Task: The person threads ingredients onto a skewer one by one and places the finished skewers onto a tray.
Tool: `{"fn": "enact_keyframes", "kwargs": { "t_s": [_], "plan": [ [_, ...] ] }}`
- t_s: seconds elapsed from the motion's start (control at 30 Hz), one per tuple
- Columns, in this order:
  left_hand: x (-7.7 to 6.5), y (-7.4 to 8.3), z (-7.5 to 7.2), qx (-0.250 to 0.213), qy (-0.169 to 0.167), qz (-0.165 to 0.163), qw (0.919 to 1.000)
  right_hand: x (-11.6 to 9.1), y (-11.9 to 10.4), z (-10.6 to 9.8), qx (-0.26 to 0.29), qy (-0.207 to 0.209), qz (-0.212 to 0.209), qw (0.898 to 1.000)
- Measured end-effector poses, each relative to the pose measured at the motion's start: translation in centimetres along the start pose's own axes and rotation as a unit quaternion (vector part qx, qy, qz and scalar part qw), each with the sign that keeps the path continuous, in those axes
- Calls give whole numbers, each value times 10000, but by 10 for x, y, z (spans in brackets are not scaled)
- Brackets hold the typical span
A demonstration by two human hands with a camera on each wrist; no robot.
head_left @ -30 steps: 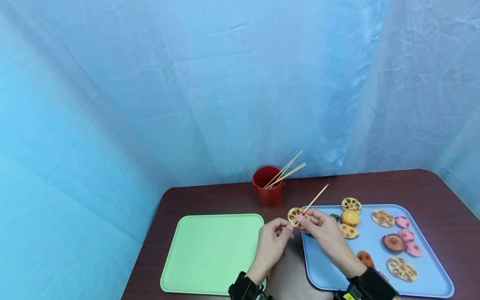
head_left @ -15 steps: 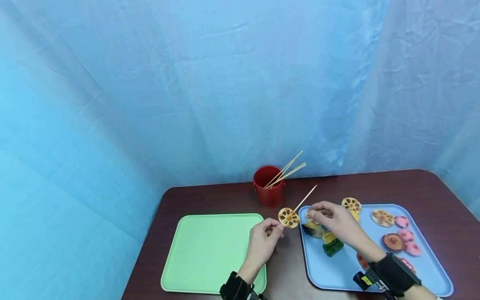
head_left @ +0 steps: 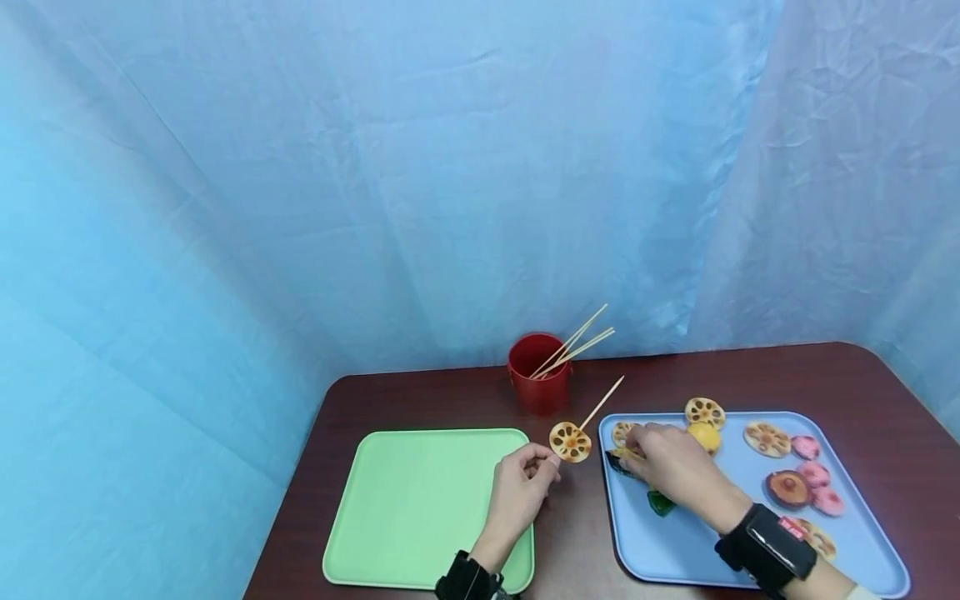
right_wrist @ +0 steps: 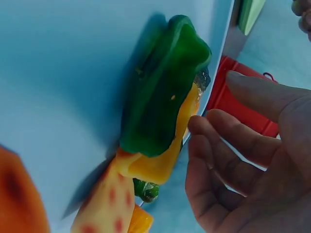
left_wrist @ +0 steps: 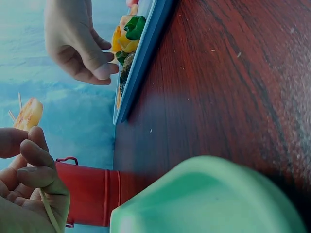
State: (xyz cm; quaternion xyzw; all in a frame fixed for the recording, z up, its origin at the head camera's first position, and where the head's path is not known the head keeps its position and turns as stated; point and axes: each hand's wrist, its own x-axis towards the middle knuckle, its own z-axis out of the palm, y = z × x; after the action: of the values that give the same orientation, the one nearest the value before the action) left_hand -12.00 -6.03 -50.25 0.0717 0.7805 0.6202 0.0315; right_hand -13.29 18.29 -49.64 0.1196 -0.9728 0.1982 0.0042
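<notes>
My left hand [head_left: 517, 490] pinches a bamboo skewer [head_left: 603, 402] that slants up to the right. A browned lotus root slice [head_left: 570, 442] is threaded on it, just above the fingertips. In the left wrist view the skewer's lower end [left_wrist: 49, 212] crosses the palm. Over the left part of the blue tray my right hand [head_left: 681, 468] reaches down, its fingers loosely bent with nothing between them in the right wrist view. Close to those fingertips lie a green pepper piece [right_wrist: 160, 97] and a yellow pepper piece [right_wrist: 150, 167]. The hand hides part of this pile in the head view.
The blue tray [head_left: 660, 554] also bears lotus slices [head_left: 767, 439], a mushroom [head_left: 788, 489], several pink pieces [head_left: 814, 474] and a yellow ball [head_left: 705, 436]. A green tray [head_left: 420, 508] lies at left. Behind stands a red bucket [head_left: 542, 392] with several skewers.
My right hand has let go of the lotus slice on the skewer and moved right and down to the blue tray. My left hand has drawn the skewer slightly left.
</notes>
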Motion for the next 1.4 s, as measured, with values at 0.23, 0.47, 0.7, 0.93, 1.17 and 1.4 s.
{"fn": "enact_keyframes", "kwargs": {
  "t_s": [0.23, 0.47, 0.7, 0.93, 1.17, 1.4],
  "plan": [
    [0, -4, -1, 43, 32, -128, 9999, 0, -2, 8, -511, 169, -140, 9985],
    [-1, -2, -2, -34, 86, -123, 9999, -1, -4, 12, -820, 421, -372, 9950],
    [0, -4, -1, -52, 110, -123, 9999, -1, -3, 15, -605, 248, -149, 9977],
    [0, -5, 0, -34, 134, -174, 9998, 0, -5, 13, -283, -67, 230, 9993],
    [-1, -6, 0, -123, 143, -181, 9997, -2, -3, 9, 133, 64, 336, 9993],
    [-1, -4, -2, -182, 146, -212, 9995, -2, 2, -7, 736, 152, 568, 9956]
  ]
}}
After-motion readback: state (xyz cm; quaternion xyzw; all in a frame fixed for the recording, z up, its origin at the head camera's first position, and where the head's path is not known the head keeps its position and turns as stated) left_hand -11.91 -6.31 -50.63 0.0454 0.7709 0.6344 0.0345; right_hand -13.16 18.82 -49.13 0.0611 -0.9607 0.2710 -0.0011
